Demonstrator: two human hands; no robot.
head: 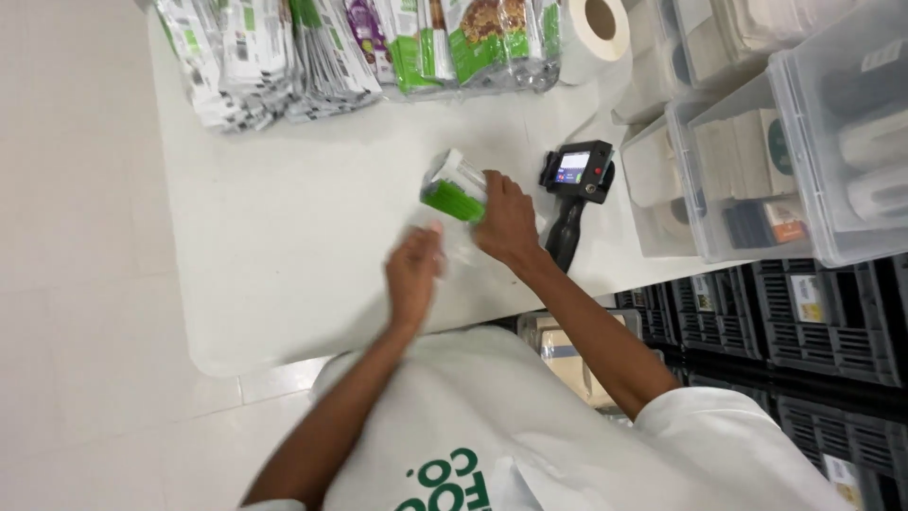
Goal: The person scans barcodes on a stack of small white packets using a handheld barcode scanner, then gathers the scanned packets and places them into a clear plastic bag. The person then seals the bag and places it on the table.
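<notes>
On the white counter (pixel 284 237), near its middle, a clear pouch with a green band (pixel 454 189) was held by the right hand (pixel 508 222), whose fingers were closed around the pouch's near end. The left hand (pixel 413 274) was placed just beside it, blurred; whether its fingers were closed on the pouch's lower edge could not be told. A black handheld device with a small screen (pixel 575 185) was laid just right of the right hand. Stacks of green and white packets (pixel 331 52) were arranged along the far edge, beside a paper roll (pixel 596 28). Clear plastic bins (pixel 757 151) were stacked at the right.
</notes>
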